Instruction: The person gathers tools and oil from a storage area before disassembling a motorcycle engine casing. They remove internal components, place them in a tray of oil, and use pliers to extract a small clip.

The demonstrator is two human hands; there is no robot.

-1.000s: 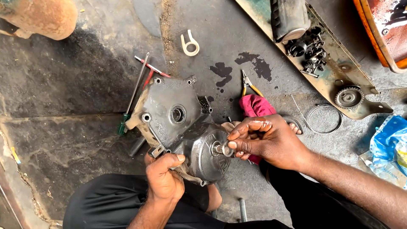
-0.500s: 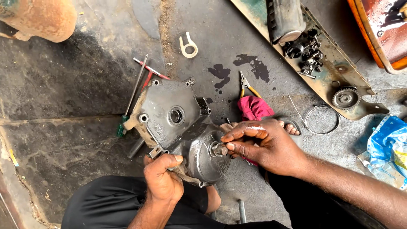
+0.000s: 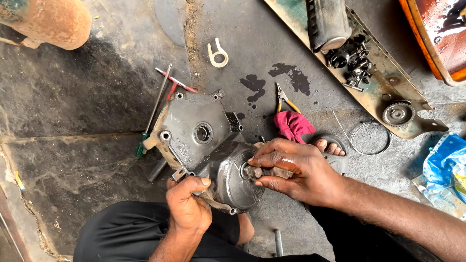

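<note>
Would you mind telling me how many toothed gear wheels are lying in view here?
1 clearly: a gear wheel lies on the rusty metal plate at upper right. The heap of dark small parts farther up that plate may hide more.

The grey metal engine cover (image 3: 199, 138) lay tilted on the dark oily floor, grimy, with a round hole in its flat upper face. A small short shaft (image 3: 253, 171) stuck out of its domed lower end.
</note>
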